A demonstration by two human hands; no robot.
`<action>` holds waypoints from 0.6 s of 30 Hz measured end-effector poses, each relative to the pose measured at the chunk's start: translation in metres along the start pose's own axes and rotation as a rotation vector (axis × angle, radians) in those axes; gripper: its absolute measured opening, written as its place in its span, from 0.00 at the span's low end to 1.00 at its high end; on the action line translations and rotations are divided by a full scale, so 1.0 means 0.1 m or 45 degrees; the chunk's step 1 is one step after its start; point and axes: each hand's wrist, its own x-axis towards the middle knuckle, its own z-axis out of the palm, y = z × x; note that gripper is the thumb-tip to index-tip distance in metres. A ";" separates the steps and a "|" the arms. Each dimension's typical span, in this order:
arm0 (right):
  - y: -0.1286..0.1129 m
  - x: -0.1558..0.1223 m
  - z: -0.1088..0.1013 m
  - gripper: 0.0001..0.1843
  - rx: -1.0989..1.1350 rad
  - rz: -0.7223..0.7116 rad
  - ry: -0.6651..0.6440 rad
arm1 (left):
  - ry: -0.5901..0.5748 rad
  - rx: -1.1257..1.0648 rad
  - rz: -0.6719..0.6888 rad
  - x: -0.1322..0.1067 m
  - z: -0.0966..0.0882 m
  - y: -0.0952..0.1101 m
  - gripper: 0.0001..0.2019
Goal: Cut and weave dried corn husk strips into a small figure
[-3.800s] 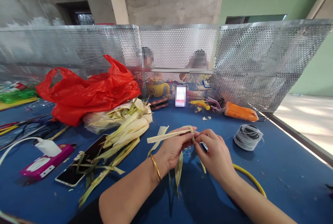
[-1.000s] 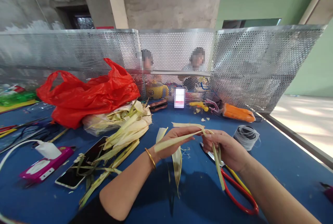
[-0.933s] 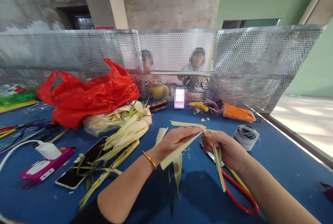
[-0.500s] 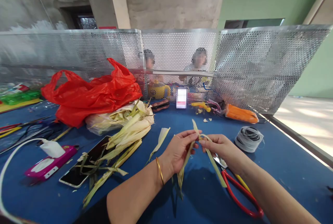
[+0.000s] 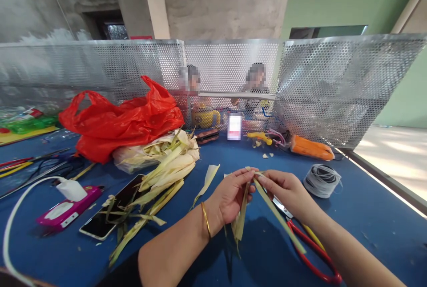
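My left hand [image 5: 234, 192] pinches strips of dry corn husk [image 5: 243, 216] that hang down below its fingers. Fingertip to fingertip with it, my right hand [image 5: 280, 187] grips a long narrow husk strip [image 5: 279, 212], whose free end slants down to the right. Both hands hover above the blue table, and the spot where the strips meet is partly hidden by the fingers. Red-handled scissors [image 5: 312, 251] lie beneath my right forearm, blades partly covered. One loose husk piece [image 5: 207, 181] rests left of my hands, beside a pile of corn husks [image 5: 170, 162].
A red plastic bag [image 5: 126, 120] stands behind the husks. Left are a phone [image 5: 110, 216] and a purple power strip [image 5: 68, 209] with a white charger. A wire spool [image 5: 322, 181], an orange packet [image 5: 312, 147] and a yellow glue gun [image 5: 259, 137] sit right, before a perforated metal screen [image 5: 230, 66].
The long strip in my right hand now reaches further down to the right. The husk end that stuck up above my left fingers has dropped lower. The view has shifted slightly.
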 end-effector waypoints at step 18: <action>0.10 0.02 0.04 0.13 -0.239 -0.261 0.259 | -0.091 0.046 -0.128 -0.05 0.00 0.06 0.09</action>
